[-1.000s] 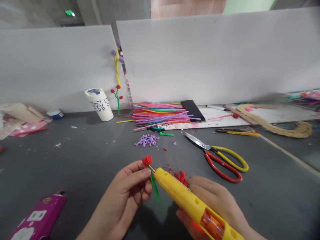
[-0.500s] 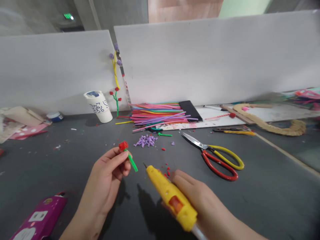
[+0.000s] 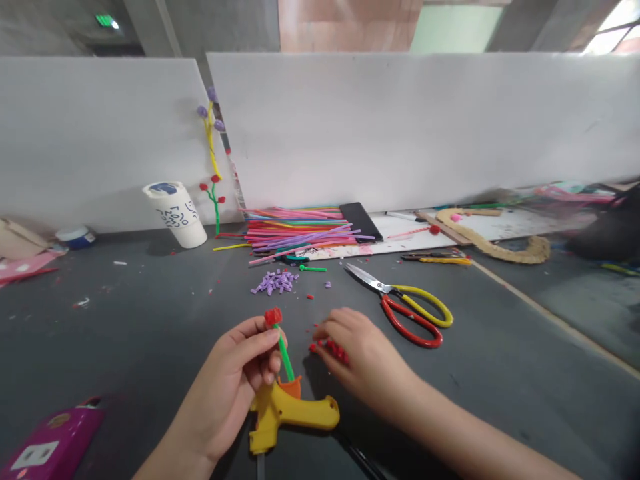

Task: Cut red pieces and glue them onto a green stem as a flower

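Note:
My left hand (image 3: 237, 373) pinches a green pipe-cleaner stem (image 3: 285, 353), upright and slightly tilted, with a tuft of short red pieces (image 3: 273, 317) at its top. Just below it a yellow hot glue gun (image 3: 305, 413) lies on its side, its orange trigger near the stem's lower end and its nozzle hidden by my left hand. Low over a small pile of cut red pipe-cleaner pieces (image 3: 337, 351) is my right hand (image 3: 357, 353), thumb and forefinger curled together at one red piece (image 3: 313, 347); the fingertips show only in part.
Scissors (image 3: 400, 300) lie beyond my right hand. Purple cut pieces (image 3: 275, 281) and a bundle of pipe cleaners (image 3: 300, 230) are farther back. A white cup (image 3: 177, 213), pipe-cleaner flowers (image 3: 215, 200) and a purple box (image 3: 55, 440) are to the left.
My right hand has let go of the glue gun, which now lies on the table, and has moved to the red pieces. My left hand has shifted right with the stem; the view has turned slightly right.

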Available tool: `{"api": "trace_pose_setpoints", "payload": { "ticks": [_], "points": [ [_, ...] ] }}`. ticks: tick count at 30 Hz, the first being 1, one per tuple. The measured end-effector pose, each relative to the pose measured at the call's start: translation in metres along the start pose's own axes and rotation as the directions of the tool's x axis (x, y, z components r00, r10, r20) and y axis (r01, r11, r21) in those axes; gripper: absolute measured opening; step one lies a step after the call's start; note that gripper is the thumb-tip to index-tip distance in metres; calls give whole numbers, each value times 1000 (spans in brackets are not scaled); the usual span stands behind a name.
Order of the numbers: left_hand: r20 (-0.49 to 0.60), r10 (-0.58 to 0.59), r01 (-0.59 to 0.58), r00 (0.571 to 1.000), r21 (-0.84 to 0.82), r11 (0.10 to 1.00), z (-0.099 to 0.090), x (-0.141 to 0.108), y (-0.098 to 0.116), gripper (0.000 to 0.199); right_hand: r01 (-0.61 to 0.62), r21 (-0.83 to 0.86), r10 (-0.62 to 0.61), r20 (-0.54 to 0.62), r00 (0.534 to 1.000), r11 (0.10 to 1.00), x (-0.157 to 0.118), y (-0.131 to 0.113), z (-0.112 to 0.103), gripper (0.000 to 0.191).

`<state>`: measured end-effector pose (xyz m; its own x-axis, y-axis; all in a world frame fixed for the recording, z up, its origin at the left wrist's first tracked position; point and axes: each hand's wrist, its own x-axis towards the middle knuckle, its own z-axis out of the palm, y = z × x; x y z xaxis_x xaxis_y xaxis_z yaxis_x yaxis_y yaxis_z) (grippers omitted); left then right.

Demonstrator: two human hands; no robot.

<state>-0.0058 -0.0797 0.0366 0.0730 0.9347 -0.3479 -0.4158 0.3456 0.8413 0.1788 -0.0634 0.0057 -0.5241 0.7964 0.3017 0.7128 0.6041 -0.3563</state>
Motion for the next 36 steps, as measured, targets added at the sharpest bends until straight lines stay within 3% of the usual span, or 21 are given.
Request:
{"api": "trace_pose_setpoints", "payload": {
  "ticks": [4, 8, 12, 19, 24, 29, 36],
  "points": [
    [18, -25, 25, 1000, -12, 1000, 0, 0, -3, 3, 23, -79, -21, 36, 999, 997, 3, 19, -1, 11],
    [16, -27, 27, 999, -5, 1000, 0, 1, -6, 4, 96, -130, -88, 69, 994, 987, 1, 11, 17, 12],
    [11, -33, 33, 999, -11, 999, 1, 2, -7, 4, 90, -109, -86, 47, 995, 990, 3, 3, 28, 21],
    [56, -94, 94, 994, 7, 996, 3, -4, -5, 2, -67, 180, 70, -13, 997, 981, 1, -5, -4, 15],
    [83, -154, 150, 985, 52, 987, 9, -9, -12, 8, -44, 281, 62, -55, 997, 959, -7, -11, -17, 15],
    [95, -192, 189, 977, 41, 981, 9, -9, -18, 8, 86, 170, -58, -164, 985, 982, -10, -10, -10, 15],
    [81, -197, 201, 977, -43, 979, 9, -7, -14, 15, 228, -114, -246, -183, 952, 967, -10, -11, -17, 26]
  ]
}}
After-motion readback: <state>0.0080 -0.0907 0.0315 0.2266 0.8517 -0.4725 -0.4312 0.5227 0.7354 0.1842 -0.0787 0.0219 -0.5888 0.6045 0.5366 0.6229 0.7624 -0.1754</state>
